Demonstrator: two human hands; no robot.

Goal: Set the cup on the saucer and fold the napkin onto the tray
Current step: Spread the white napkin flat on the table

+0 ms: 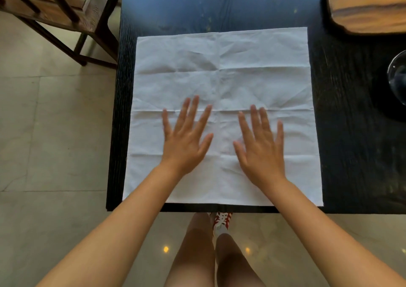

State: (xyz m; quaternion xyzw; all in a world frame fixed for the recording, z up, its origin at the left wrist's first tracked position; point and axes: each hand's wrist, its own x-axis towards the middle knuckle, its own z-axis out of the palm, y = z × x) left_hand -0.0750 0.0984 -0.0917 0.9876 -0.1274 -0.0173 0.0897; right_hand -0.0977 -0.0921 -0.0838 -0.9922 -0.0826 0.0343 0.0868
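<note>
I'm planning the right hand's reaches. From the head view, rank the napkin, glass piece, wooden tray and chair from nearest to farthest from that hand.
1. Napkin: under the right hand.
2. Glass piece: right edge.
3. Wooden tray: far right corner.
4. Chair: far left, off the table.

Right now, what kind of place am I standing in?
Probably a dining room or cafe: a dark wooden table with a white napkin spread flat, a wooden tray at its far corner, a wooden chair and a tiled floor.
</note>
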